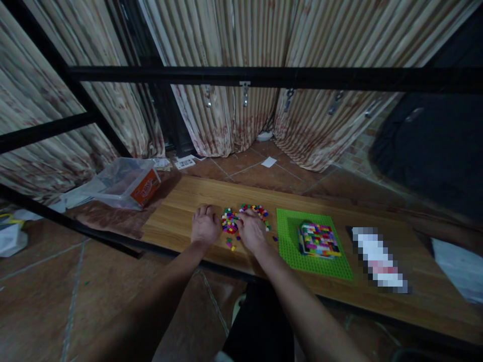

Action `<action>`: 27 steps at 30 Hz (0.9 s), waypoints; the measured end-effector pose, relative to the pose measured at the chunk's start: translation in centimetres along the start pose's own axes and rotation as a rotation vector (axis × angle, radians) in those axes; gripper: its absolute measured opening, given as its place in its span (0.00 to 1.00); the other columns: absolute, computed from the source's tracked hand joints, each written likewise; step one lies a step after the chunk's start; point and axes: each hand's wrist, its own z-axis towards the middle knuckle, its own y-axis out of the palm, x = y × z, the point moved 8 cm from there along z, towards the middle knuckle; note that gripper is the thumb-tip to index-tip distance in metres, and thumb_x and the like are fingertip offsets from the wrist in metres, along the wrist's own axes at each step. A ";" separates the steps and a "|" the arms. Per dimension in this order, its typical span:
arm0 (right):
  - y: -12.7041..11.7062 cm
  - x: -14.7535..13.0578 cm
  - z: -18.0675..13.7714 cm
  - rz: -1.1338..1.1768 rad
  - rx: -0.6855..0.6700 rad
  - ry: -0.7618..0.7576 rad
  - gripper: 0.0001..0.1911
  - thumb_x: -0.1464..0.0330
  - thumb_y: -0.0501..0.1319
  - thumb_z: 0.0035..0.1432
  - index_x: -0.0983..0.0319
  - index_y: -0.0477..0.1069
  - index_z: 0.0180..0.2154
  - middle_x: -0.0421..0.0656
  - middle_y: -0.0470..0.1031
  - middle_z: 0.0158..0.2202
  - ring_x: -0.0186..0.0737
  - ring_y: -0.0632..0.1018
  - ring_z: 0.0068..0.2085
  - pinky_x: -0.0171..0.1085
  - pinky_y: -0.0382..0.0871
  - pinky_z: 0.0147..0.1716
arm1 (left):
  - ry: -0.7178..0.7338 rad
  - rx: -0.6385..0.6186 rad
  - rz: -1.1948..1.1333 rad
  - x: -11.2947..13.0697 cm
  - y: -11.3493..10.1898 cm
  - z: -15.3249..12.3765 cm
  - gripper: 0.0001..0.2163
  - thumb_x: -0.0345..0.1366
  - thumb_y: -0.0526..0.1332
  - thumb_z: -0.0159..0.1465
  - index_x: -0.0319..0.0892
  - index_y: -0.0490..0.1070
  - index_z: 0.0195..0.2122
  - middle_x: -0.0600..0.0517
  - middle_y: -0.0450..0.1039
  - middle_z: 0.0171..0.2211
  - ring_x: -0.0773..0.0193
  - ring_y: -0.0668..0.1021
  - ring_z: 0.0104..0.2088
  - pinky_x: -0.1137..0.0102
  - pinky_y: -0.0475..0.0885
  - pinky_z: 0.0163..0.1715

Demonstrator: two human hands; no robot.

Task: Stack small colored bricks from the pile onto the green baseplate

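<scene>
Forearms: nearest us, stretched over our dark-clad legs to the counter.
Left hand: lies palm down just left of the bricks, probably to steady us; its fingers bend close together, and we cannot tell whether they hold anything.
Right hand: low over the bricks, seemingly for easy reach; its fingers curl downward, and we cannot see whether they pinch one.
Bricks: heaped between our hands and curving beyond the right, likely central to suit both.
Baseplate: right of the bricks; its studs presumably stop the brick block sliding.
Tub: left of the counter, perhaps out of our way.
</scene>
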 end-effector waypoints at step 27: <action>-0.5 6.2 -7.7 1.637 0.303 0.686 0.15 0.64 0.72 0.41 0.61 0.76 0.33 0.40 0.80 0.27 0.36 0.82 0.31 0.33 0.76 0.31 | 0.032 0.001 0.019 0.1 -0.1 0.3 0.17 0.35 0.50 0.63 0.36 0.71 0.48 0.39 0.73 0.50 0.47 0.72 0.51 0.55 0.67 0.52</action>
